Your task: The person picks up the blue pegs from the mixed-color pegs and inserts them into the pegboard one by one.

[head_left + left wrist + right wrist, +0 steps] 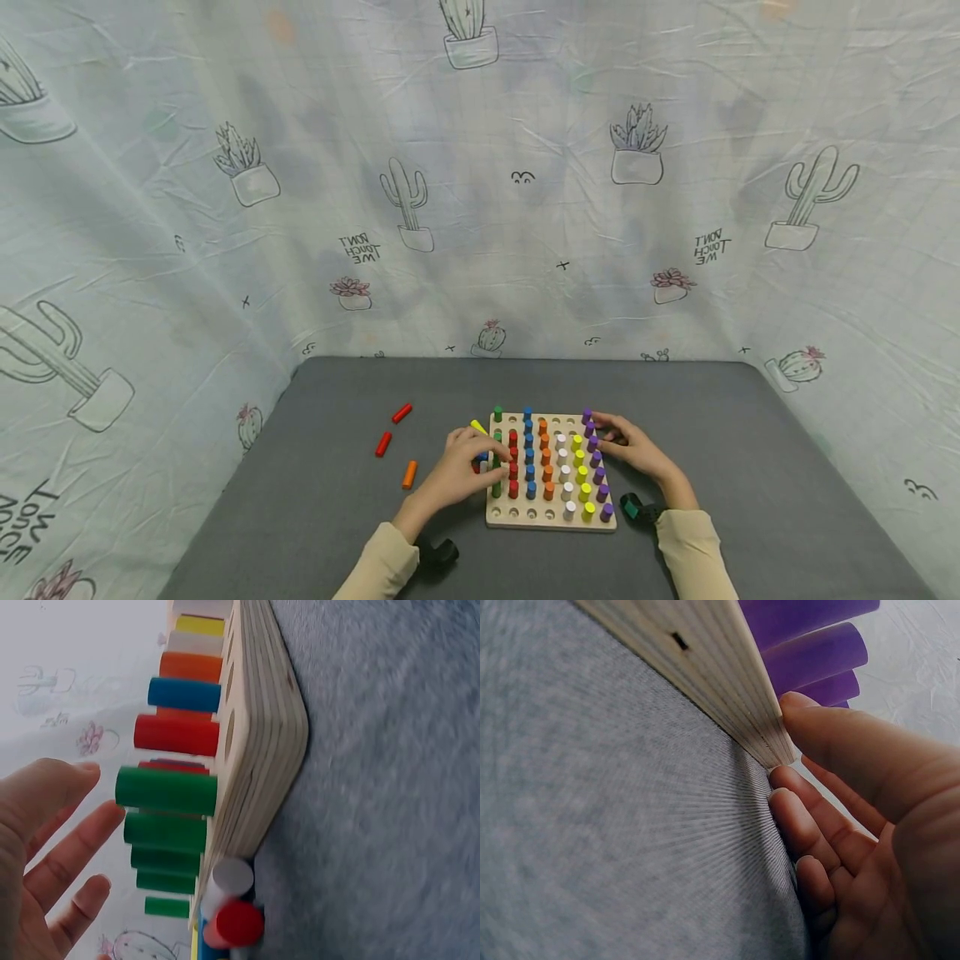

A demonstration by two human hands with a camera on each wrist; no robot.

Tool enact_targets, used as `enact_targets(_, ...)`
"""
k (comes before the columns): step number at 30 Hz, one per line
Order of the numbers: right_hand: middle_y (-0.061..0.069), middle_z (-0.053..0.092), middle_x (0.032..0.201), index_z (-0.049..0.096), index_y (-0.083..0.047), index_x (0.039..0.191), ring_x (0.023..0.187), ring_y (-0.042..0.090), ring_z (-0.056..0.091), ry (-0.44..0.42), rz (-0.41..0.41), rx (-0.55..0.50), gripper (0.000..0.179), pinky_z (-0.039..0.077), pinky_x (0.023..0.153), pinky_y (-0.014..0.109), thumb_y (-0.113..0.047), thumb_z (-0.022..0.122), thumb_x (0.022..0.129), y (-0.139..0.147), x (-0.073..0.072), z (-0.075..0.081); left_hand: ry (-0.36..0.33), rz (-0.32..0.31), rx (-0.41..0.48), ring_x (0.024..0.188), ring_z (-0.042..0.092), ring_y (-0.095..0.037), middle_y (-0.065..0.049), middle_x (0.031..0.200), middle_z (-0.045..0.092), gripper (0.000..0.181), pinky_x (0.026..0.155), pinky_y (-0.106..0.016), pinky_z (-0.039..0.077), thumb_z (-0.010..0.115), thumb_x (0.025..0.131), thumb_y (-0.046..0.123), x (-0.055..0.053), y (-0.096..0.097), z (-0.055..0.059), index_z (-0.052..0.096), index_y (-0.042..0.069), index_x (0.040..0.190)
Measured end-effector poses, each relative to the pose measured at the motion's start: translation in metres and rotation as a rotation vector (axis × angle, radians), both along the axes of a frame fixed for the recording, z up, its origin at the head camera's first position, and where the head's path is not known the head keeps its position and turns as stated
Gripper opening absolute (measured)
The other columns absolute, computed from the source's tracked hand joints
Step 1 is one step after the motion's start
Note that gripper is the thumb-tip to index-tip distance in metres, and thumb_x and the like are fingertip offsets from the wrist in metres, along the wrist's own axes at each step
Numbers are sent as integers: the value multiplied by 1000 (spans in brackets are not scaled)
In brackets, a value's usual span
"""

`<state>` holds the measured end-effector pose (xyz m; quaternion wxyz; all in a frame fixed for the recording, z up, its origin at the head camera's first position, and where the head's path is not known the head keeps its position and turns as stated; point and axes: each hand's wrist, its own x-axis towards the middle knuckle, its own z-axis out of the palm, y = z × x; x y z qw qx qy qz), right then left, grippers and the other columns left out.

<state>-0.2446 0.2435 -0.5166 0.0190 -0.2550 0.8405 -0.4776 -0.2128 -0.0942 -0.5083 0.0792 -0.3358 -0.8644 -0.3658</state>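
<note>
A wooden pegboard [551,527] lies on the table, with upright pegs in columns of green, red, blue, orange, white, yellow and purple. My left hand [453,471] is over its left side, thumb and fingers spread beside the green pegs [166,791]. In the left wrist view those fingers hold nothing, and a fingertip comes close to the end of a green peg. At the far right corner my right hand [637,450] grips the board's edge [697,660]. Its thumb presses near the purple pegs [810,656], with the other fingers curled against the corner.
Left of the board lie two loose red pegs, one nearer [383,444] and one farther [402,412], plus an orange peg [409,475]. A yellow peg [477,427], a white peg [232,876] and a red peg [238,922] lie against its left side. A patterned curtain [480,208] surrounds the grey table.
</note>
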Motion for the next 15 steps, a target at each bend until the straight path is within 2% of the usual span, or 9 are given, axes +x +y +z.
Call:
enact_targets(4,32,49,122,42,13,130,88,12,50,-4,-2,7,45,43,73,25,0,56,89,-2,3,7,6,30,-20,91,49,-14,17,94,62,14,100,-50,21,68,84,30,-1,-6,0,67,26,98)
enact_targets(11,32,49,122,41,13,130,87,11,49,-10,-2,13,46,43,72,25,-1,56,89,-1,2,4,57,74,-36,91,44,-4,18,95,61,13,98,-51,23,69,84,29,-4,-16,-2,68,24,97)
enact_targets(15,31,49,121,41,13,130,87,12,50,-6,-2,10,46,43,72,26,-1,57,89,-1,2,3,55,90,-28,91,47,-10,16,94,61,13,99,-52,22,69,84,27,-5,-20,-3,69,23,97)
